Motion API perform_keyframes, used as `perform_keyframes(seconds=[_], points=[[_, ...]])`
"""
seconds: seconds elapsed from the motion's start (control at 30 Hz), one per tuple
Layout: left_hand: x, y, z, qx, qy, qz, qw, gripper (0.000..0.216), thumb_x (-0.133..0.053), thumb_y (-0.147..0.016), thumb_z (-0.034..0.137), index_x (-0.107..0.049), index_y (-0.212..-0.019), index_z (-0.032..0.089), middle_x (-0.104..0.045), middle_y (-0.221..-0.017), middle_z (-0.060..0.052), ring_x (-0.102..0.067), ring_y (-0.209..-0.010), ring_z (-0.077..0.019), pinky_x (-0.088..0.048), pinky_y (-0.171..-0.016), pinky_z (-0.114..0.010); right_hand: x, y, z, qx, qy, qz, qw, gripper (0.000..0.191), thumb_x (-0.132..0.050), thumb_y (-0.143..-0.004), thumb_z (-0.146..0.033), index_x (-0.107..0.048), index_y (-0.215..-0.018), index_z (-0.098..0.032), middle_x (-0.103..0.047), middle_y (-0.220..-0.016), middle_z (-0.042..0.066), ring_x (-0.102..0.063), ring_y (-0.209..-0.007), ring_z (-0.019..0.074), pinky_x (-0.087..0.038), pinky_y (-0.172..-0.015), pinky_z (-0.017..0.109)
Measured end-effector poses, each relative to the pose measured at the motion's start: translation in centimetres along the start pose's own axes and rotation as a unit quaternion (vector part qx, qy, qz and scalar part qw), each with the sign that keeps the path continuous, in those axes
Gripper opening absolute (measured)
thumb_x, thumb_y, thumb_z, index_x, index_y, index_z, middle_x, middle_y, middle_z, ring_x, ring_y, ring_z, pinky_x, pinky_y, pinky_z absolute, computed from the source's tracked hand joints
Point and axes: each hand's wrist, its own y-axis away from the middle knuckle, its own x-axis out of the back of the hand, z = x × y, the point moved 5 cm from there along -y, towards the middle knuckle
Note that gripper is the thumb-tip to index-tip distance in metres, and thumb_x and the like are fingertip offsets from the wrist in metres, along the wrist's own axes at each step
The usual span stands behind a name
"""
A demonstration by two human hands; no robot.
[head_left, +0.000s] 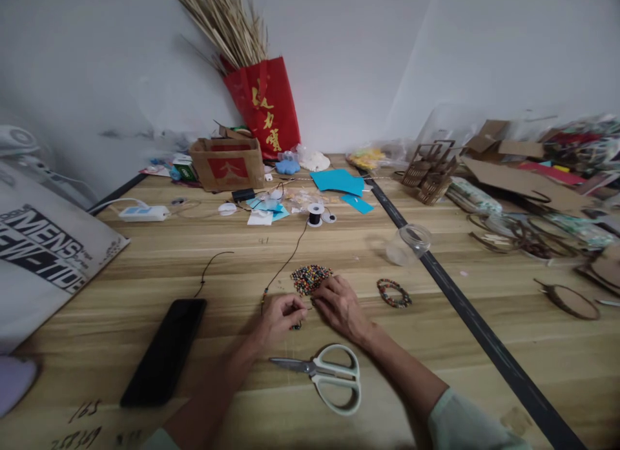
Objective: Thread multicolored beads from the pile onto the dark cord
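Observation:
My left hand (283, 316) is closed in a pinch on a thin dark cord, whose short end points toward my right hand. Strung beads (264, 296) show on the cord to the left of that hand, and a few more dark ones hang under its fingers. A pile of small multicoloured beads (310, 279) lies just beyond both hands. At its near edge, my right hand (343, 309) rests on the table with its fingertips drawn together; what is between them is too small to make out. From the cord spool (314, 215), black cord runs back to the strung beads.
Scissors (334, 376) lie close in front of my hands. A black phone (165, 353) is at left, a beaded bracelet (394, 293) and clear plastic jar (409, 243) at right. Behind stand a cardboard box (227, 169) and red bag (268, 108).

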Motion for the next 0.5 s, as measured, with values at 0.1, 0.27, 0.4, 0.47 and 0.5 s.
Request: perform_keyframes(seconds=[0.1, 0.27, 0.4, 0.47, 0.5], points=[[0.26, -0.11, -0.14, -0.015, 0.005, 0.001, 1.0, 0.025, -0.068, -0.072, 0.036, -0.059, -0.068, 0.013, -0.056, -0.065, 0.0, -0.05, -0.062, -0.0108, -0.04, -0.058, -0.021, -0.61, 0.01, -0.12, 0.013, 0.038, -0.009, 0.999, 0.014, -0.051, -0.091, -0.019, -0.065, -0.091, -0.018, -0.06, -0.089, 0.009, -0.047, -0.086, 0.0225, -0.04, -0.077, 0.035], [0.67, -0.42, -0.68, -0.007, 0.03, 0.023, 0.999, 0.029, -0.071, -0.069, 0.04, -0.058, -0.066, 0.014, -0.057, -0.063, 0.0, -0.051, -0.061, -0.0104, -0.041, -0.059, -0.021, -0.81, 0.06, -0.19, 0.015, 0.056, -0.016, 0.998, 0.015, -0.05, -0.093, -0.018, -0.065, -0.092, -0.018, -0.06, -0.088, 0.009, -0.048, -0.086, 0.0227, -0.039, -0.076, 0.035], [0.69, -0.53, -0.79, 0.004, 0.05, 0.025, 0.998, 0.033, -0.074, -0.066, 0.043, -0.059, -0.066, 0.014, -0.058, -0.062, 0.0, -0.052, -0.06, -0.0104, -0.041, -0.059, -0.021, -0.92, 0.1, -0.17, 0.021, 0.063, -0.018, 0.998, 0.018, -0.047, -0.094, -0.019, -0.065, -0.092, -0.019, -0.059, -0.087, 0.009, -0.048, -0.085, 0.0226, -0.039, -0.075, 0.035], [0.72, -0.51, -0.73, 0.008, 0.054, 0.025, 0.998, 0.034, -0.075, -0.065, 0.043, -0.059, -0.066, 0.013, -0.059, -0.062, 0.0, -0.053, -0.06, -0.0105, -0.042, -0.06, -0.021, -1.1, 0.14, -0.02, 0.02, 0.066, -0.019, 0.997, 0.019, -0.046, -0.095, -0.02, -0.065, -0.092, -0.019, -0.06, -0.087, 0.009, -0.048, -0.084, 0.0224, -0.039, -0.075, 0.034], [0.72, -0.5, -0.68, 0.008, 0.055, 0.024, 0.998, 0.033, -0.075, -0.065, 0.043, -0.06, -0.066, 0.013, -0.059, -0.062, 0.0, -0.053, -0.06, -0.0105, -0.042, -0.06, -0.021, -1.2, 0.17, 0.06, 0.02, 0.067, -0.02, 0.997, 0.019, -0.046, -0.095, -0.02, -0.064, -0.092, -0.018, -0.06, -0.088, 0.009, -0.048, -0.084, 0.0223, -0.039, -0.075, 0.034]])
